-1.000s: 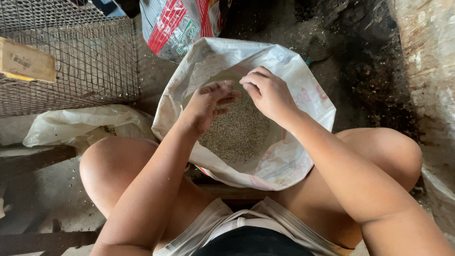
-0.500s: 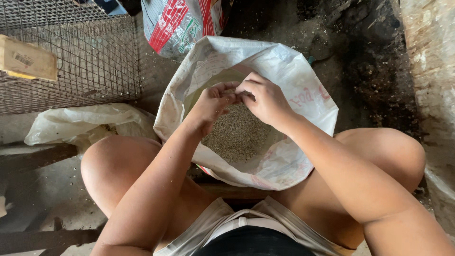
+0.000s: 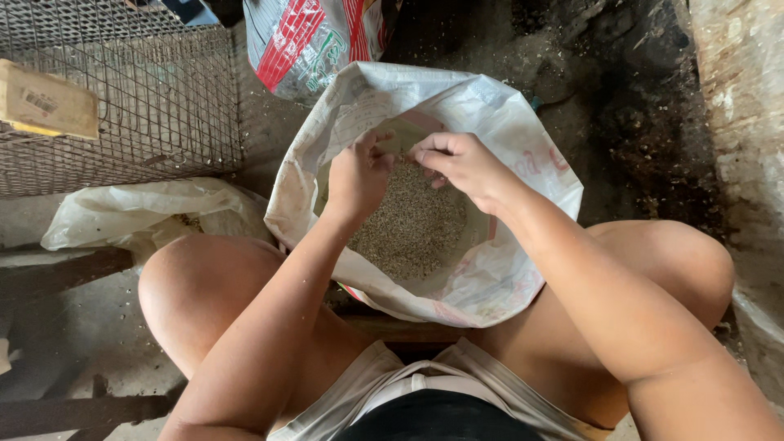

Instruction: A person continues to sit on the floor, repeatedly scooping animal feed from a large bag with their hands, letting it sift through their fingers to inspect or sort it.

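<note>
Dirt floor, open sack of grain; hands now closer together.

A single head-worn camera looks steeply down, close over the person's knees and the open white woven sack of grain between them; the grey wire-mesh cage at upper left seems farther off.

Wire cage, wooden block, printed sack, crumpled plastic bag.
</note>
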